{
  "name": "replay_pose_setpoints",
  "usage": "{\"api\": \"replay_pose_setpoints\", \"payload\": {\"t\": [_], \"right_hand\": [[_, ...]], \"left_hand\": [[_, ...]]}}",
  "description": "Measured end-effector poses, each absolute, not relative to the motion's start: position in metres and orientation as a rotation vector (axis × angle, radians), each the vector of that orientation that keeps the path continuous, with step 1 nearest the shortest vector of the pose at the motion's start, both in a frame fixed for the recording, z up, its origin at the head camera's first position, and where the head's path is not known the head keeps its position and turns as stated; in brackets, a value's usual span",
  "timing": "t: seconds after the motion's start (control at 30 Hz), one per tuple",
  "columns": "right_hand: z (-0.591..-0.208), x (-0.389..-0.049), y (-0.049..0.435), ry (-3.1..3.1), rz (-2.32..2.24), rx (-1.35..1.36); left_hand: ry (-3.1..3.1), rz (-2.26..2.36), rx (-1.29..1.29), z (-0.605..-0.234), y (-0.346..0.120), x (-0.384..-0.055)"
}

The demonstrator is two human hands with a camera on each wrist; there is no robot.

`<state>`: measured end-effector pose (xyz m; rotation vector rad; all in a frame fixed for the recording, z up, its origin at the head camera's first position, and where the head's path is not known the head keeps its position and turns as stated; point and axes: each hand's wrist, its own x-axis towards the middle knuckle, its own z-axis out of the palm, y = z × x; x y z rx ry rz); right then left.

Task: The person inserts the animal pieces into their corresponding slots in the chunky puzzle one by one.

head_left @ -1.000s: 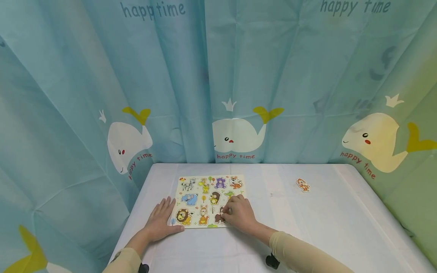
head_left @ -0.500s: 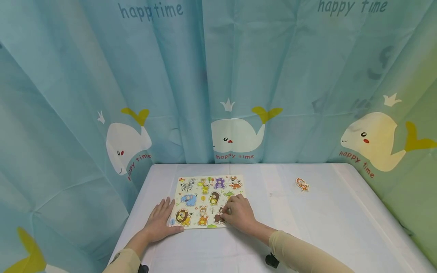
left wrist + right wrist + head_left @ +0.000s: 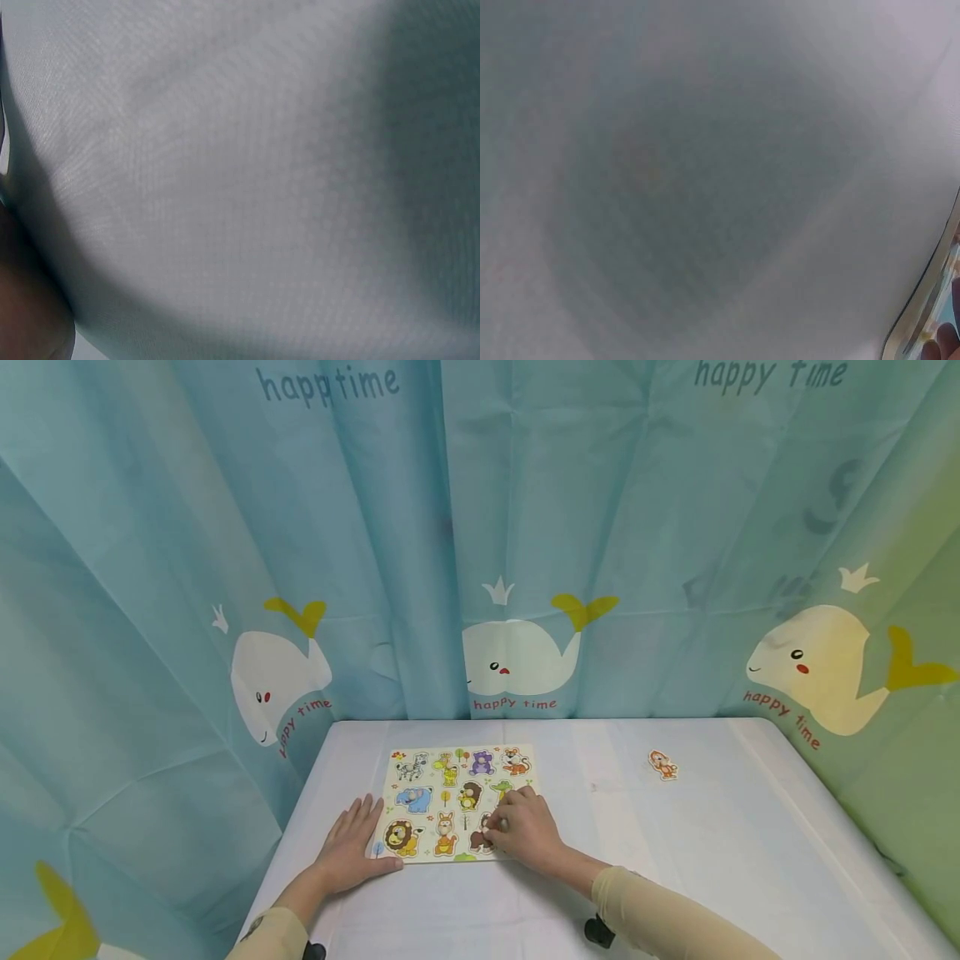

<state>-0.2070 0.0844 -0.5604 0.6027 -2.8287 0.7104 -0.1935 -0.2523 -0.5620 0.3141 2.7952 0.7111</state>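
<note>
A pale wooden puzzle board [image 3: 427, 837] with several animal pieces lies on the white-covered table. My left hand [image 3: 347, 850] rests with spread fingers at its left edge, the thumb by the near left corner. At the near right corner, my right hand [image 3: 528, 831] pinches a brown animal puzzle piece [image 3: 478, 842] and partly hides it along with the green crocodile piece [image 3: 502, 788]. The left wrist view is mostly blurred pale cloth, with a bit of hand [image 3: 34, 300] at lower left. The right wrist view catches the board's edge [image 3: 915, 315] and some fingertips [image 3: 946, 341].
An orange-brown monkey piece [image 3: 663, 765] lies apart on the right side of the table [image 3: 720, 843]. A blue curtain [image 3: 397, 527] with printed whales hangs behind and at both sides. Dark wrist-worn devices [image 3: 598, 932] show below the forearms.
Both hands and the board keep their places relative to each other. The whole head view has shifted very slightly to the left.
</note>
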Motion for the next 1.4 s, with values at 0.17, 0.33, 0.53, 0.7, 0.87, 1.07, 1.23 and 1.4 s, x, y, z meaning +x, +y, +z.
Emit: {"api": "replay_pose_setpoints", "payload": {"t": [0.17, 0.33, 0.53, 0.7, 0.87, 1.07, 1.23, 1.4], "right_hand": [[-0.558, -0.209, 0.092, -2.812, 0.786, 0.612], [-0.551, -0.215, 0.107, -2.787, 0.785, 0.554], [-0.540, -0.225, 0.131, -2.809, 0.789, 0.385], [-0.540, -0.236, 0.159, -2.796, 0.827, 0.249], [-0.545, -0.247, 0.194, -2.761, 0.857, 0.143], [-0.545, -0.255, 0.233, -2.744, 0.843, 0.030], [-0.542, -0.256, 0.254, -2.739, 0.819, -0.011], [-0.541, -0.254, 0.267, -2.751, 0.818, -0.045]], "left_hand": [[2.800, 0.719, 0.321, -0.563, -0.252, -0.193], [2.791, 0.717, 0.312, -0.561, -0.251, -0.194], [2.779, 0.671, 0.293, -0.558, -0.251, -0.193], [2.783, 0.662, 0.292, -0.559, -0.251, -0.194], [2.785, 0.661, 0.302, -0.560, -0.252, -0.194], [2.786, 0.668, 0.304, -0.556, -0.251, -0.192], [2.785, 0.664, 0.300, -0.556, -0.251, -0.193], [2.790, 0.677, 0.312, -0.558, -0.251, -0.194]]}}
